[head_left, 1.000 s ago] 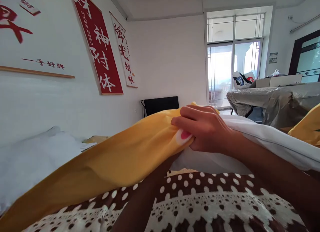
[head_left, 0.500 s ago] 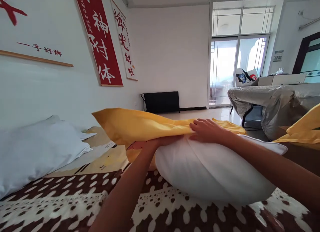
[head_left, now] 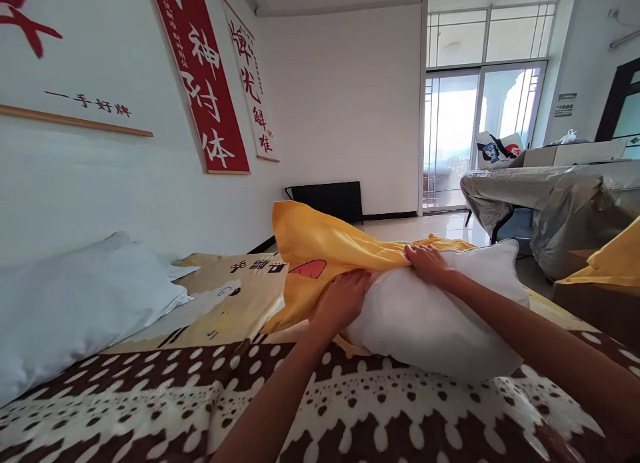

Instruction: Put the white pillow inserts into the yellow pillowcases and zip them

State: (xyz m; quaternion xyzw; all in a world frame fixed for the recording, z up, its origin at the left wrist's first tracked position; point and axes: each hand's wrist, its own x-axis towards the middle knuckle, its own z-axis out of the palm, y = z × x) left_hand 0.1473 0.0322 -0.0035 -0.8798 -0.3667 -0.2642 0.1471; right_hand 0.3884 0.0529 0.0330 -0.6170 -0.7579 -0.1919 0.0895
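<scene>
A white pillow (head_left: pixel 440 323) lies in front of me, its far left end inside a yellow pillowcase (head_left: pixel 320 236) with a pink-red patch printed on it. My left hand (head_left: pixel 346 295) is closed on the near edge of the pillowcase, where it meets the pillow. On the far edge, my right hand (head_left: pixel 425 260) grips the bunched yellow cloth over the top of the pillow. Fingertips of both hands are partly hidden in the fabric. The pillowcase's closed end stands up loosely to the left.
Beneath lies a brown and white patterned blanket (head_left: pixel 165 410) beside a beige printed sheet (head_left: pixel 210 316). Another white pillow (head_left: pixel 85 303) rests at the left by the wall. More yellow cloth (head_left: pixel 610 256) is at the right edge. Farther back stands a plastic-covered table (head_left: pixel 540 183).
The pillowcase's raised left end has swung to the right and up. Both hands have shifted right, the right one along the far edge, and the pillow's far right corner now stands up.
</scene>
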